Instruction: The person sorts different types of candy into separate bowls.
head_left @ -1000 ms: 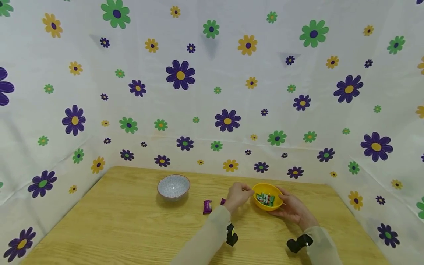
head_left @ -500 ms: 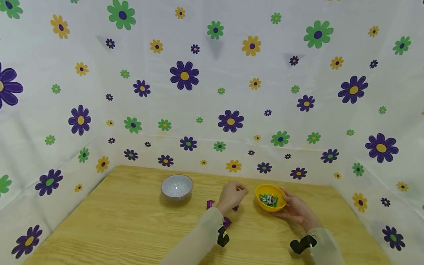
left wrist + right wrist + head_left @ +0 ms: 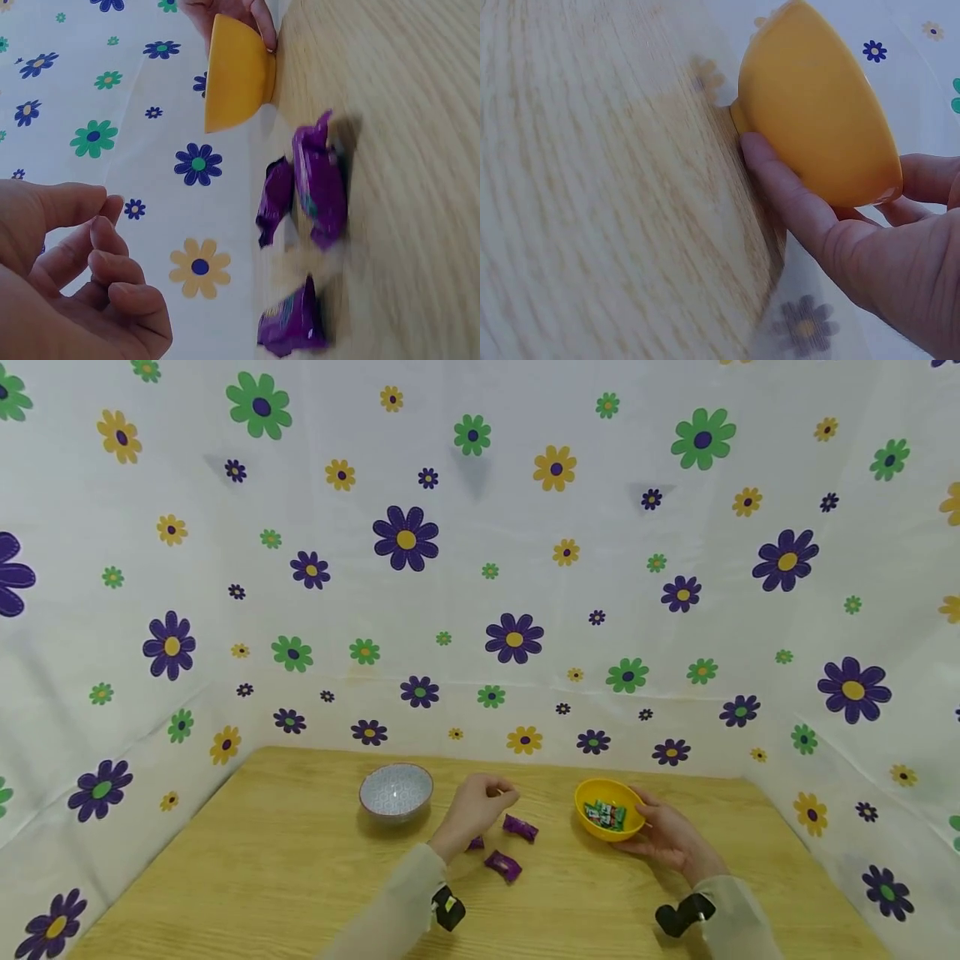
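Nearest are the pale sleeves (image 3: 393, 897), a black camera at each wrist: the left camera (image 3: 448, 908) and the right camera (image 3: 684, 915). Past them three purple sweets lie loosely grouped on the desk (image 3: 225, 868): the near sweet (image 3: 503, 866) in full view, the hidden sweet (image 3: 477, 843) partly covered by the left wrist, and the far sweet (image 3: 521, 828) a little beyond. Of the hands, the left hand (image 3: 476, 806) hovers over the desk just beside them, fingers loosely bent, holding nothing. The right hand (image 3: 667, 835) grips the yellow bowl (image 3: 600, 836) by its right side, one finger low by the foot, others near the rim. The bowl is mouth up; whether its foot touches the desk, I cannot tell. Green sweets (image 3: 604, 815) lie inside, overlapping. Over to the left, beyond the left hand, stands the pale bowl (image 3: 396, 789), red-rimmed. Flowered cloth (image 3: 450, 593) hangs behind the desk and along both sides.
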`<action>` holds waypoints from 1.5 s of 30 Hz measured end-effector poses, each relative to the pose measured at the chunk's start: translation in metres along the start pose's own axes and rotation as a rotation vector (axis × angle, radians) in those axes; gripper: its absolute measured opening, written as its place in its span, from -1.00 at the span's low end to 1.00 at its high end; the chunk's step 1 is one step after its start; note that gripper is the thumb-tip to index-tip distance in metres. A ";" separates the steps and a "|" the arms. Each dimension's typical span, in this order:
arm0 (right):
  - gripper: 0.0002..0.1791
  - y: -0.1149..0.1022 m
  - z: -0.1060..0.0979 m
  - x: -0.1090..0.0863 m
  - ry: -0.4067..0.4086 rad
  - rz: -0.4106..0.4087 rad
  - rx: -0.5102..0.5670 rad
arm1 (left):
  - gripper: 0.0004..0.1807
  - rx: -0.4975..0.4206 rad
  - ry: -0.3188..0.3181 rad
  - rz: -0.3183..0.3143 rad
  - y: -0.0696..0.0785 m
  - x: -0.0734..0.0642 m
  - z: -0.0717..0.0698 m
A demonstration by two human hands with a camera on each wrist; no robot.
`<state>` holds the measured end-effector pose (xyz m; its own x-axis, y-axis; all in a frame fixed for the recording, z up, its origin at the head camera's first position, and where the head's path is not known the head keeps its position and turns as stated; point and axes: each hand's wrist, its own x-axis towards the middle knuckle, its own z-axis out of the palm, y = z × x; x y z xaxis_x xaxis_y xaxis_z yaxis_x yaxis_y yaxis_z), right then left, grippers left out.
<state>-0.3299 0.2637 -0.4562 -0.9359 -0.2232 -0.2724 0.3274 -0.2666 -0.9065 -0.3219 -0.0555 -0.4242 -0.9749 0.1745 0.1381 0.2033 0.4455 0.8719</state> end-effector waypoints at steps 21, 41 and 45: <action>-0.41 -0.003 0.007 0.008 -0.010 -0.001 -0.032 | -0.86 0.077 0.057 -0.015 -0.038 -0.015 -0.093; -0.41 0.002 -0.004 -0.002 0.017 -0.004 -0.045 | -0.74 0.222 0.242 -0.104 -0.070 -0.025 -0.130; -0.41 0.001 -0.005 -0.001 0.012 -0.004 -0.046 | -0.66 0.242 0.258 -0.158 -0.076 -0.024 -0.134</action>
<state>-0.3293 0.2684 -0.4584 -0.9387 -0.2110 -0.2727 0.3180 -0.2243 -0.9212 -0.3263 -0.2113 -0.4302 -0.9804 -0.1256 0.1517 0.0345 0.6488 0.7602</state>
